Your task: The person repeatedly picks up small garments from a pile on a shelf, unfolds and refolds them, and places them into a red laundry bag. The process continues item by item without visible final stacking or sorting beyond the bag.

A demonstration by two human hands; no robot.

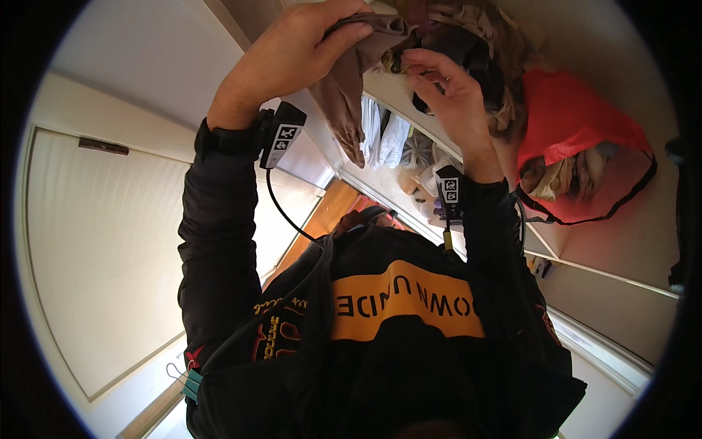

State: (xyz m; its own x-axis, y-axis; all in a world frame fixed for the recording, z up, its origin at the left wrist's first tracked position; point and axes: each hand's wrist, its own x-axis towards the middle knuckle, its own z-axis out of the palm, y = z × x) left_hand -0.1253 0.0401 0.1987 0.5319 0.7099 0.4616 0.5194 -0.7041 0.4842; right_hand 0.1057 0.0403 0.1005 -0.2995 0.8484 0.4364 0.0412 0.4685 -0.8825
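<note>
My left hand is raised at the top of the view. It pinches a brown cloth garment between thumb and fingers, and part of the garment hangs down below the hand. To its right, my right hand has its fingers bent and apart, with nothing seen between them. Just beyond those fingers lies a black cloth item on the shelf, partly covered by the hand. A heap of brownish, crumpled clothes surrounds the black item.
An open red fabric bag with clothes inside rests on the shelf at right. Pale folded clothes and a clear plastic bag occupy the compartment below. A cream cabinet door stands at left. Cables run from both wrist devices.
</note>
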